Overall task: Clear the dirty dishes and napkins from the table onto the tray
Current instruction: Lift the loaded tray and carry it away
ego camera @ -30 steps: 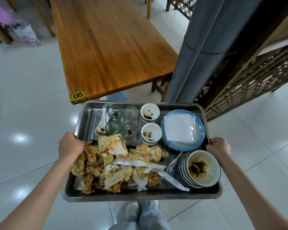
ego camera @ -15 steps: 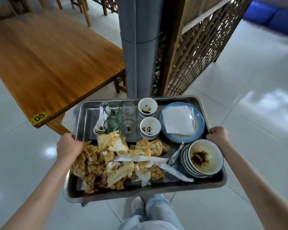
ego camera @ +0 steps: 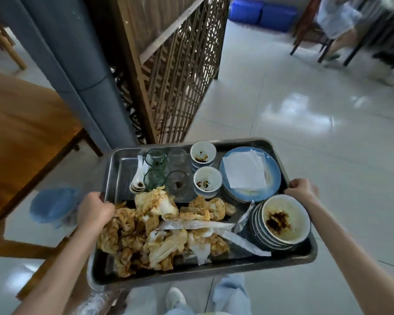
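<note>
I carry a steel tray (ego camera: 214, 270) in the air. My left hand (ego camera: 94, 210) grips its left rim and my right hand (ego camera: 301, 189) grips its right rim. A heap of stained, crumpled napkins (ego camera: 159, 228) fills the tray's near left. A stack of bowls (ego camera: 282, 221) with dark sauce sits near right. Blue plates (ego camera: 272, 169) with a white napkin (ego camera: 243, 170) lie at the far right. Two small sauce cups (ego camera: 207, 181), several glasses (ego camera: 155, 176) and white spoons (ego camera: 138, 180) stand along the far side.
The wooden table (ego camera: 25, 137) is at the left, a grey pillar (ego camera: 77, 64) and a wooden lattice screen (ego camera: 180, 64) stand just ahead. A blue stool (ego camera: 52, 206) sits below the table. A seated person (ego camera: 341, 21) and chairs are at the far right; tiled floor (ego camera: 305, 123) lies ahead.
The view has swung to the right: the table slid off to the left and the lattice screen and open floor came ahead. Both hands keep their grip on the tray.
</note>
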Tool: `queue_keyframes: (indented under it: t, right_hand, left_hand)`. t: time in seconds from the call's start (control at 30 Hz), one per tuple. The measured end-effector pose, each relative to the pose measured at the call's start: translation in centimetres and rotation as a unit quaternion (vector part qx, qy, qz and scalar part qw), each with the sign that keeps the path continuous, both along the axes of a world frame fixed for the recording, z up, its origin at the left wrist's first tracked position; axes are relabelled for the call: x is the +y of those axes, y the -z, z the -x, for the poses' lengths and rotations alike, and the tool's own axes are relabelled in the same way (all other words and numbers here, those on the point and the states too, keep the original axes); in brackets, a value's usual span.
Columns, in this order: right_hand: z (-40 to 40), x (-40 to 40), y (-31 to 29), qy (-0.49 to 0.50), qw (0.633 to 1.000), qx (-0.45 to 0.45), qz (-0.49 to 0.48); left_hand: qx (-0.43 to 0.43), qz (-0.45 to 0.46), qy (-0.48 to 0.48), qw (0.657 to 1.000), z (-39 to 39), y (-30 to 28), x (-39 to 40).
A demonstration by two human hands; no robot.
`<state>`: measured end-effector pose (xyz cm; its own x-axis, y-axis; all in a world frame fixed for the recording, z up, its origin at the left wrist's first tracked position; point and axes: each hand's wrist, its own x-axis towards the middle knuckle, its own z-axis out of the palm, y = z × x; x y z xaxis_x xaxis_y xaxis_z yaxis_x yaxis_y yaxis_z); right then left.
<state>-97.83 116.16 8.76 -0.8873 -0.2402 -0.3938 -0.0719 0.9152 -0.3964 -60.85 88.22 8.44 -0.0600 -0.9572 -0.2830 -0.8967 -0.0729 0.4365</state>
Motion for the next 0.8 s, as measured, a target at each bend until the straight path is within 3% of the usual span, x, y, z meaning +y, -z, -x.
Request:
queue_keyframes:
  t: [0.3, 0.8]
  right_hand:
    - [9.6, 5.5, -1.7, 0.064, 0.998, -0.002, 0.018]
    - [35.7, 4.9, -6.1, 0.092, 0.994, 0.021, 0.051]
  left_hand:
    - [0.01, 0.026, 0.092, 0.995, 14.4, -1.5, -1.0]
    - [0.006, -0.002, 0.089, 0.996, 44.3, -4.5, -6.2]
